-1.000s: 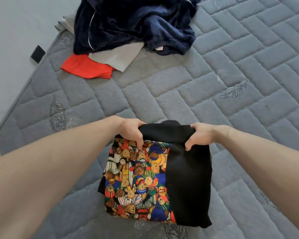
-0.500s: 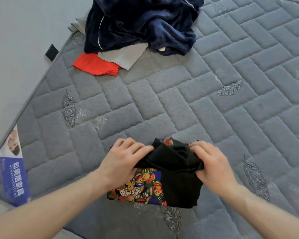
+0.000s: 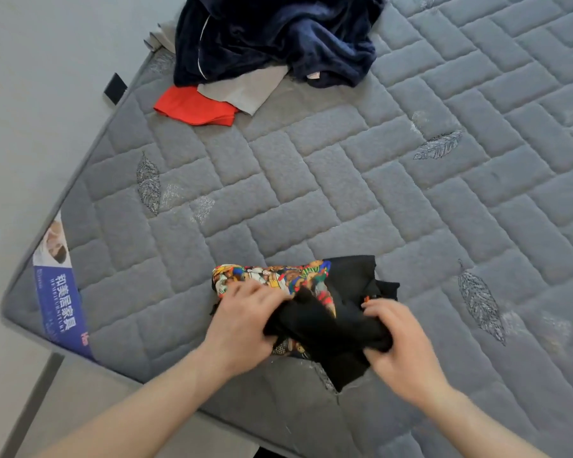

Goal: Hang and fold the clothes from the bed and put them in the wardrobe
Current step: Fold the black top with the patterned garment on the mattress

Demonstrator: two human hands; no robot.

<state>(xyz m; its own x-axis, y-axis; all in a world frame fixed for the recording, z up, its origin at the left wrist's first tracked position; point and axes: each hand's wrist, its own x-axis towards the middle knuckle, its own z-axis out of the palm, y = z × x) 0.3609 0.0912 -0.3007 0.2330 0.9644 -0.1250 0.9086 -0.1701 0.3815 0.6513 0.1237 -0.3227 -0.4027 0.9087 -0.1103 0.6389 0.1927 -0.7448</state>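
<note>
Change: a second ago the garment (image 3: 306,312) lay as a flat folded panel under both hands, bear print and black side by side. Now it is doubled over into a smaller, thicker bundle, the black cloth rolled across the top and the print showing at the far edge.
Meaning for the task: this looks like the last fold on this piece, so it is probably close to ready for the wardrobe, which is out of view.
Garment place: on the mattress (image 3: 311,180), close to its near edge and not far from the corner that carries a blue label (image 3: 62,312).
Left hand (image 3: 242,325): on the bundle's left end, fingers curled and closed onto the black fold, the thumb tucked under the cloth.
Right hand (image 3: 401,345): on the bundle's right end, fingers bent and closed around the black cloth, pinching it from above and the side.
Between the hands: the black roll spans from one grip to the other; a loose black flap hangs toward the mattress edge.
View limit: the hands are blurred by motion, so I cannot tell whether they are pressing the bundle down or lifting it.
Left to do: a navy fleece heap (image 3: 278,34), a grey piece (image 3: 242,90) and a red piece (image 3: 192,107) lie well apart from the garment, at the far left edge of the mattress, unfolded.
</note>
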